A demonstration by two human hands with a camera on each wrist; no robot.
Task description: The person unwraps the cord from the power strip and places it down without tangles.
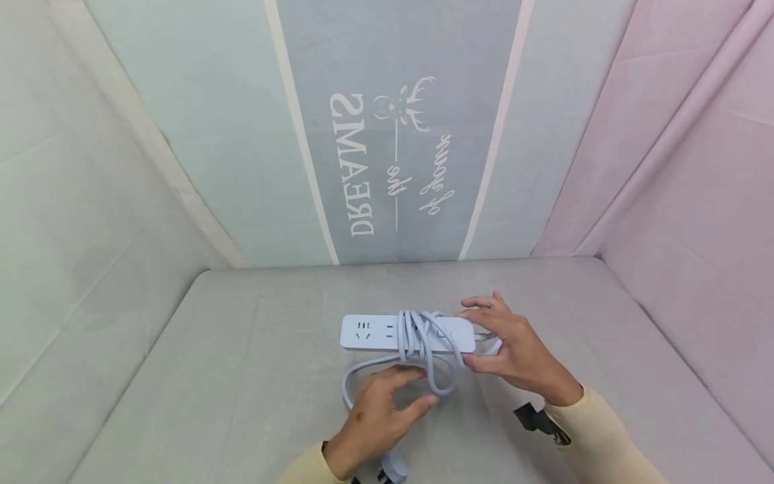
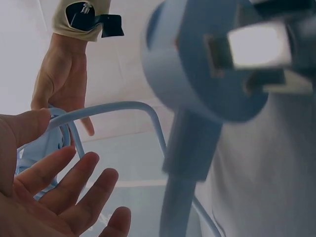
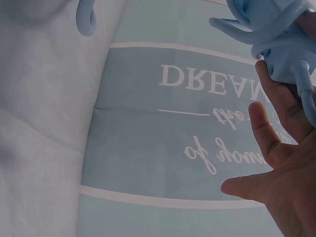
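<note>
Your right hand [image 1: 514, 353] pinches the end of the white power strip [image 1: 387, 333], thumb on the near edge and fingers on the far one, pinning it flat on the grey table [image 1: 242, 376]. Your left hand [image 1: 377, 417] curls round the looped cable [image 1: 423, 343], gathering the smooth, rubbery coils against the strip's hard, glossy plastic. The round plug [image 1: 392, 468] trails by your left wrist.
</note>
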